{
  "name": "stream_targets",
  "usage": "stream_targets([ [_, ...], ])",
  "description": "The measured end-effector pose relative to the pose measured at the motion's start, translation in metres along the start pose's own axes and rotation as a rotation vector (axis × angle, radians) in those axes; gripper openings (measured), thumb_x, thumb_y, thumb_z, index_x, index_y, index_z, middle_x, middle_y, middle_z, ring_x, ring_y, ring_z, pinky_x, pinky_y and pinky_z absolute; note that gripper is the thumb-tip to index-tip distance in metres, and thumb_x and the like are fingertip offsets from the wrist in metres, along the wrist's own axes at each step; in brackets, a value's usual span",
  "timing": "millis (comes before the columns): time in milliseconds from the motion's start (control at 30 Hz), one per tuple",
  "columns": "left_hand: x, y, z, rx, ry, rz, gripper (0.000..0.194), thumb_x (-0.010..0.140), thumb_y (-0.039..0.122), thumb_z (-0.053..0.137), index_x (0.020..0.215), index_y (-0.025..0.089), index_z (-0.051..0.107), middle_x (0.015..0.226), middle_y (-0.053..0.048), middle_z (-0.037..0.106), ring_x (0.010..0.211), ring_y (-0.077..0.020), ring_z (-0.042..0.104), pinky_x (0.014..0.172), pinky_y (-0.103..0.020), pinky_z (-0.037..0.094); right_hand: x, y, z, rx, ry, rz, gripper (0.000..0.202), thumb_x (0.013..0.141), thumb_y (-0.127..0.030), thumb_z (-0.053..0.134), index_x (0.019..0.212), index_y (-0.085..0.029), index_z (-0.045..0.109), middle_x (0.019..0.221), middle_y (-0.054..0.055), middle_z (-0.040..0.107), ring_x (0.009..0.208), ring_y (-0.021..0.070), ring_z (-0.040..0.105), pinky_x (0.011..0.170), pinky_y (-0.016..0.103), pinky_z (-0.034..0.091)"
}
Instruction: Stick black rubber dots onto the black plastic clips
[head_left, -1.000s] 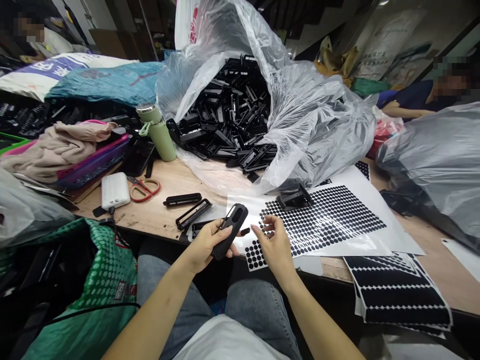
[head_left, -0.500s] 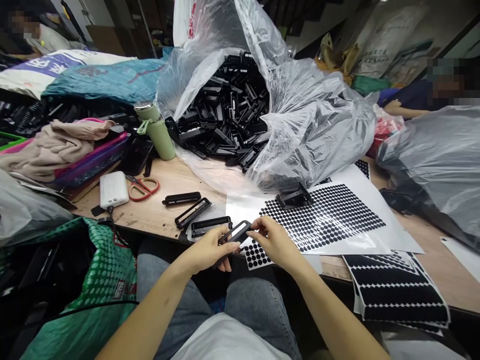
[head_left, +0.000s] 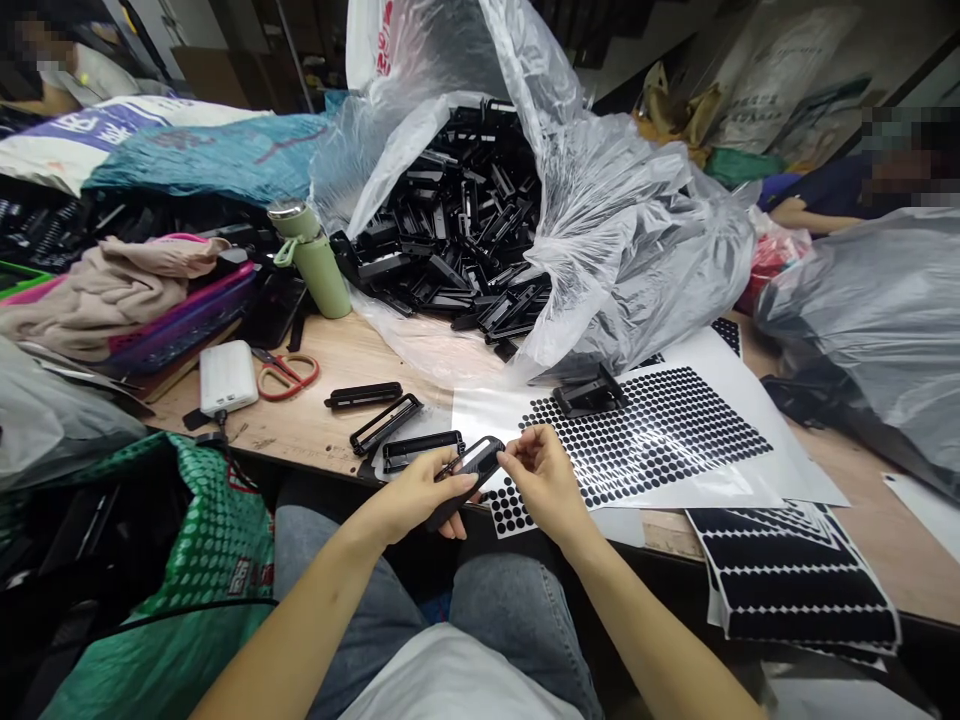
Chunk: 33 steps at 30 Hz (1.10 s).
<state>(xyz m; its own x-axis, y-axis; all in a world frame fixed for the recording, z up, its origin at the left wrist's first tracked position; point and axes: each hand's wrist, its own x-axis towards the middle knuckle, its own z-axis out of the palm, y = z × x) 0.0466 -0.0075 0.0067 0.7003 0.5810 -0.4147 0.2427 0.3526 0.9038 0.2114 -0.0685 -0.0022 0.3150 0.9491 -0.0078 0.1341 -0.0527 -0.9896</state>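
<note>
My left hand (head_left: 420, 497) grips a long black plastic part (head_left: 474, 462) over the table's front edge. The fingertips of my right hand (head_left: 544, 483) pinch at the part's far end; whether a black dot sticker is between them I cannot tell. Just beyond lies a white sheet of round black stickers (head_left: 652, 435). Three similar black parts (head_left: 388, 424) rest on the wooden table (head_left: 315, 425) left of my hands. A clear plastic bag (head_left: 600, 230) full of black parts (head_left: 457, 240) stands behind.
A green bottle (head_left: 315, 262), red-handled scissors (head_left: 285, 375) and a white power bank (head_left: 225, 377) sit at the left. More sticker sheets (head_left: 795, 580) lie at the right. A green bag (head_left: 202, 580) stands by my left knee. Another person (head_left: 832, 195) sits at the far right.
My left hand lowered and turned the black part flatter. My right hand closed in from open fingers onto its far end and now pinches there.
</note>
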Motion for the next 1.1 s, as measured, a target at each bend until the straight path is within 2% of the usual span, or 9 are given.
stream_targets([
  [300,-0.005,0.000,0.001,-0.012,-0.017,0.060,0.027,0.079,0.038,0.054,0.091,0.016,0.044,0.082,-0.006,0.065,0.045,-0.0121,0.061,0.040,-0.020,0.046,0.000,-0.008,0.001,-0.056,0.049,0.031,0.022,0.076,-0.030,0.056,0.084,-0.023,0.037,0.075,-0.003,0.050,0.066,0.0114,0.048,0.063,0.027,0.041],
  [433,-0.008,0.004,0.000,-0.013,-0.016,0.072,0.029,0.078,0.039,0.055,0.090,0.016,0.045,0.086,-0.007,0.065,0.047,-0.0117,0.061,0.041,-0.021,0.046,0.005,0.003,-0.001,-0.151,0.116,0.044,0.031,0.070,-0.041,0.062,0.079,-0.022,0.040,0.073,-0.004,0.046,0.062,0.0110,0.044,0.060,0.026,0.040],
  [533,-0.015,0.008,-0.009,0.008,0.014,0.085,0.028,0.077,0.038,0.056,0.091,0.016,0.046,0.085,-0.006,0.064,0.047,-0.0116,0.061,0.041,-0.021,0.045,0.013,0.015,0.002,-0.175,0.049,0.062,0.029,0.074,-0.048,0.055,0.078,-0.021,0.043,0.070,-0.003,0.046,0.061,0.0121,0.044,0.059,0.028,0.041],
  [667,-0.031,0.013,-0.043,0.063,0.369,0.179,0.029,0.075,0.036,0.060,0.090,0.016,0.047,0.064,0.001,0.060,0.049,-0.0126,0.061,0.045,-0.021,0.048,0.032,0.019,0.023,-0.450,-0.160,-0.123,0.035,0.075,-0.044,0.054,0.099,-0.019,0.048,0.095,0.007,0.055,0.086,0.0201,0.051,0.075,0.036,0.042],
  [733,-0.039,0.015,-0.064,0.021,0.585,0.207,0.029,0.073,0.036,0.061,0.087,0.016,0.047,0.056,0.003,0.058,0.047,-0.0134,0.061,0.044,-0.021,0.048,0.045,0.015,0.043,-0.641,-0.377,-0.350,0.057,0.068,-0.035,0.062,0.118,-0.019,0.041,0.122,0.012,0.046,0.112,0.0255,0.041,0.090,0.041,0.035],
  [833,-0.056,0.019,-0.089,-0.200,0.713,0.230,0.026,0.075,0.035,0.058,0.087,0.014,0.049,0.063,-0.002,0.062,0.048,-0.0154,0.062,0.041,-0.023,0.049,0.065,0.008,0.076,-0.885,-0.651,-0.614,0.083,0.060,-0.024,0.066,0.134,-0.021,0.027,0.142,0.013,0.027,0.129,0.0288,0.021,0.101,0.045,0.019],
  [900,-0.071,0.022,-0.096,-0.347,0.742,0.254,0.025,0.077,0.033,0.054,0.090,0.012,0.052,0.073,-0.006,0.065,0.050,-0.0155,0.063,0.040,-0.022,0.049,0.076,0.006,0.096,-1.017,-0.735,-0.643,0.084,0.057,-0.021,0.066,0.132,-0.020,0.029,0.137,0.014,0.035,0.126,0.0292,0.028,0.101,0.045,0.020],
  [1000,-0.102,0.019,-0.101,-0.389,0.843,0.283,0.025,0.077,0.034,0.052,0.089,0.012,0.052,0.076,-0.008,0.065,0.052,-0.0158,0.064,0.042,-0.023,0.048,0.084,0.010,0.110,-1.132,-0.749,-0.616,0.055,0.061,-0.014,0.060,0.114,-0.018,0.048,0.114,0.012,0.054,0.107,0.0264,0.047,0.088,0.037,0.034],
  [1100,-0.145,0.006,-0.110,-0.102,1.164,0.309,0.028,0.073,0.042,0.057,0.081,0.017,0.049,0.068,-0.002,0.061,0.053,-0.0179,0.064,0.045,-0.025,0.049,0.087,0.010,0.115,-1.177,-0.726,-0.637,0.032,0.063,-0.005,0.052,0.093,-0.015,0.054,0.099,0.014,0.058,0.093,0.0260,0.053,0.075,0.034,0.038],
])
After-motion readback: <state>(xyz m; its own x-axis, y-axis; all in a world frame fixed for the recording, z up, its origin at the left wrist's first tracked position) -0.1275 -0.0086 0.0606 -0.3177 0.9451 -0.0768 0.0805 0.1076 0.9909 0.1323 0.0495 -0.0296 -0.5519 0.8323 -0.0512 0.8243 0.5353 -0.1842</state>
